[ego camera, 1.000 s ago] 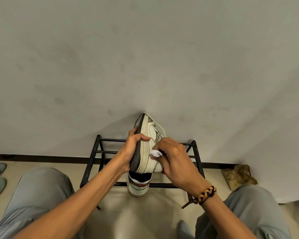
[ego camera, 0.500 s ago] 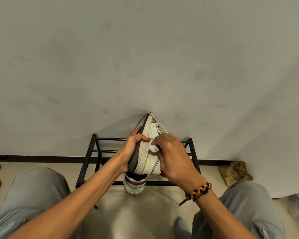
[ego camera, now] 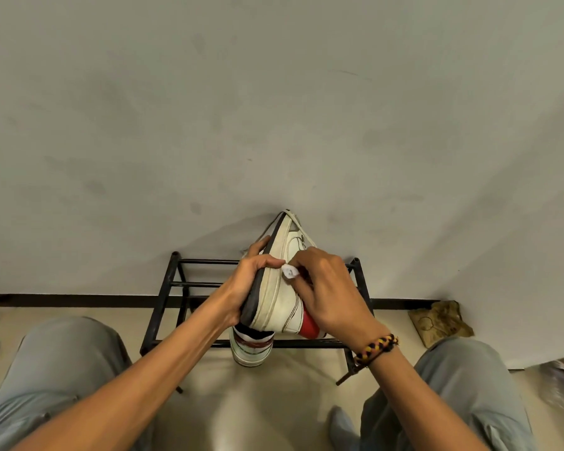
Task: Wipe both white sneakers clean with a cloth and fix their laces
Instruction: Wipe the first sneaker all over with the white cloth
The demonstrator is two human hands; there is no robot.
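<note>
At the centre of the frame we see the left hand point(ego camera: 248, 281) curled round the dark sole of a white sneaker point(ego camera: 282, 288), held on edge above a black rack point(ego camera: 163, 297). The right hand point(ego camera: 329, 294) pinches a small white cloth point(ego camera: 289, 271) against its side. A second sneaker point(ego camera: 251, 349) stands just below.

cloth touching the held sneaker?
Touching. The head view shows the right hand pressing the cloth onto the sneaker side, no gap.

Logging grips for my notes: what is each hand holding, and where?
Left hand grips the sneaker by its sole; right hand pinches a white cloth against its side.
</note>
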